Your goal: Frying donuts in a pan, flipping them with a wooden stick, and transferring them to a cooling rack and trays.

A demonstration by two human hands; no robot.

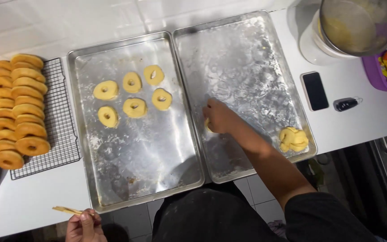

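Note:
My right hand reaches across the right metal tray and is closed over a pale piece of dough near the tray's left edge. My left hand is at the counter's front edge, gripping thin wooden chopsticks that point left. The left metal tray carries several raw dough rings in its upper half. A small heap of raw dough pieces lies in the right tray's near right corner.
A black wire rack at the left holds several fried golden doughnuts. A phone and a small dark key fob lie right of the trays. A metal sieve over a white bowl stands at the back right beside a purple tray.

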